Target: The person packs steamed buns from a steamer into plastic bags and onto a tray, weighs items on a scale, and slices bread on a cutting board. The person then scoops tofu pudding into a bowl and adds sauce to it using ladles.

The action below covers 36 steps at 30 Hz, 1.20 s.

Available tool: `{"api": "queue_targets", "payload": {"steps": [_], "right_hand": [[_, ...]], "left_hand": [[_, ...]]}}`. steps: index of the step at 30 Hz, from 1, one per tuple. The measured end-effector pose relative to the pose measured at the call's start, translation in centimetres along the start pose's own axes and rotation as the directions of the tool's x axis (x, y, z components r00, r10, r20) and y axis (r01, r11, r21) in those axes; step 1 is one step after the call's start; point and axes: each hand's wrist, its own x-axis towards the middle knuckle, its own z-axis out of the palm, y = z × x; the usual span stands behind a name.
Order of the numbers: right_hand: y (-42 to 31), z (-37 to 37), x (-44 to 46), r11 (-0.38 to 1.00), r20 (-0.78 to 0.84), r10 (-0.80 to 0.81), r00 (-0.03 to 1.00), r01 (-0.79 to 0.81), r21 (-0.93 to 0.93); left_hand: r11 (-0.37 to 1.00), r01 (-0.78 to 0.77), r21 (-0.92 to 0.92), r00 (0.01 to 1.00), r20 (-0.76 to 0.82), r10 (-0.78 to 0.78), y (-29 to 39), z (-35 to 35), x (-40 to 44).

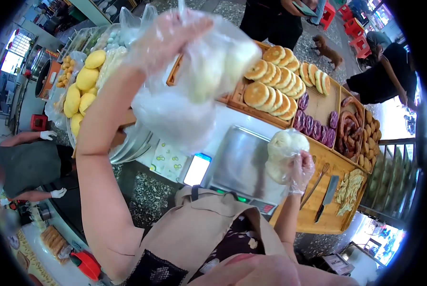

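Note:
My left hand (163,40), in a clear plastic glove and raised in front of the counter, is closed on the top of a clear plastic bag (213,62). Pale rounded pieces show through this bag, blurred by motion. More thin clear plastic hangs below it. Lower on the right, my right hand (301,171), also gloved in clear plastic, grips the gathered side of a bag of white buns (285,150). That bag is held beside the steel plate of a scale (239,157). A phone (198,169) with a bright screen lies left of the scale.
Wooden trays hold round flatbreads (275,86), purple pieces (313,128) and brown sausages (349,128). A cleaver (328,195) and tongs (315,185) lie on a wooden board (282,214). Yellow buns (86,78) are at left. A gloved co-worker (30,162), other people and a dog (328,51) are nearby.

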Motion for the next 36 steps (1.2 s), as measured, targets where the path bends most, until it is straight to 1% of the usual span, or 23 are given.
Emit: {"api": "queue_targets", "payload": {"steps": [2, 4, 5, 8, 9, 10, 11, 13, 14, 17, 20, 21, 22, 23, 25, 27, 29, 31, 32, 33, 34, 35, 36], "right_hand": [[-2.3, 3.1, 1.7, 0.998, 0.011, -0.054, 0.998, 0.055, -0.028], [-4.0, 6.4, 4.9, 0.938, 0.061, -0.199, 0.978, 0.208, -0.278], [-5.8, 9.7, 5.9, 0.980, 0.049, -0.154, 0.987, 0.159, -0.121], [-8.2, 19.2, 10.6, 0.977, 0.191, -0.145, 0.971, 0.170, -0.126], [-7.7, 22.6, 12.5, 0.936, 0.265, -0.240, 0.934, 0.295, -0.191], [-9.7, 26.3, 12.9, 0.981, 0.343, -0.102, 0.934, 0.152, -0.122], [-9.4, 30.3, 14.0, 0.983, 0.369, -0.114, 0.922, 0.158, -0.092], [-6.7, 38.6, 16.6, 0.996, 0.364, 0.055, 0.930, -0.075, 0.041], [-7.1, 41.9, 16.7, 0.982, 0.416, 0.096, 0.904, -0.153, 0.107], [-3.4, 51.0, 18.3, 0.975, 0.457, 0.104, 0.883, -0.181, 0.128], [2.1, 57.5, 21.7, 1.000, 0.549, 0.008, 0.836, 0.004, -0.020], [2.9, 58.5, 22.3, 0.785, 0.786, -0.162, 0.597, 0.561, -0.264], [2.3, 58.1, 22.0, 0.261, 0.956, -0.093, 0.279, 0.933, -0.247], [2.5, 56.2, 21.1, 0.324, 0.957, -0.187, 0.221, 0.934, -0.152], [4.8, 54.3, 20.0, 0.587, 0.936, -0.218, 0.276, 0.803, -0.100], [-0.6, 49.6, 16.6, 0.680, 0.873, 0.040, 0.485, 0.628, -0.380], [-0.6, 42.5, 14.6, 0.864, 0.804, -0.069, 0.591, 0.438, -0.248], [-0.4, 33.3, 12.2, 0.961, 0.735, -0.156, 0.660, 0.272, -0.041], [1.9, 30.0, 11.5, 0.894, 0.644, -0.254, 0.722, 0.429, -0.128], [1.0, 23.6, 10.2, 0.972, 0.698, -0.099, 0.710, 0.220, -0.086], [0.0, 17.3, 9.0, 0.971, 0.780, 0.112, 0.616, 0.098, -0.217], [3.1, 12.2, 6.8, 0.996, 0.722, 0.072, 0.688, -0.015, -0.084], [4.6, 6.5, 4.3, 0.983, 0.655, 0.126, 0.745, -0.007, -0.181]], "left_hand": [[1.000, 0.000, -0.008, 1.000, -0.022, -0.001, -3.3, -3.6, 5.3], [0.996, 0.046, 0.077, 0.999, -0.011, -0.046, -9.9, -6.2, 10.8], [0.980, 0.120, 0.159, 0.993, -0.012, -0.120, -12.2, -7.0, 12.4], [0.902, 0.159, 0.402, 0.986, -0.028, -0.161, -23.1, -9.5, 17.9], [0.800, 0.186, 0.570, 0.978, -0.026, -0.208, -26.0, -10.4, 19.6], [0.667, 0.200, 0.718, 0.966, -0.030, -0.257, -28.7, -11.2, 20.6], [0.670, 0.207, 0.712, 0.964, -0.031, -0.265, -31.8, -11.7, 20.8], [0.485, 0.275, 0.830, 0.960, -0.209, -0.187, -36.1, -13.0, 21.1], [0.484, 0.279, 0.829, 0.959, -0.215, -0.185, -36.4, -13.6, 21.3], [0.298, 0.282, 0.912, 0.937, -0.195, -0.290, -35.5, -14.7, 20.3], [0.331, 0.310, 0.891, 0.941, -0.237, -0.242, -27.0, -16.8, 18.7], [0.391, 0.248, 0.886, 0.968, -0.210, -0.138, -25.2, -17.6, 18.0], [0.446, 0.173, 0.878, 0.984, -0.178, -0.030, -24.3, -18.2, 17.7], [0.434, 0.054, 0.899, 0.994, -0.089, 0.061, -23.8, -19.0, 17.3], [0.436, -0.133, 0.890, 0.979, 0.050, 0.198, -22.7, -20.0, 16.7], [0.473, -0.230, 0.851, 0.961, 0.123, 0.247, -18.1, -17.8, 14.0], [0.561, -0.374, 0.738, 0.913, 0.187, 0.362, -15.4, -14.6, 12.1], [0.507, -0.418, 0.754, 0.900, 0.267, 0.345, -8.3, -8.3, 7.7], [0.518, -0.444, 0.731, 0.892, 0.303, 0.336, -5.9, -5.1, 5.8], [0.523, -0.463, 0.716, 0.885, 0.334, 0.326, -3.6, -1.8, 4.0], [0.514, -0.535, 0.671, 0.844, 0.388, 0.371, -1.5, 1.7, 2.2], [0.517, -0.586, 0.623, 0.810, 0.450, 0.376, 0.7, 5.2, -0.2], [0.520, -0.623, 0.584, 0.781, 0.497, 0.378, 2.8, 8.7, -2.6]]}}
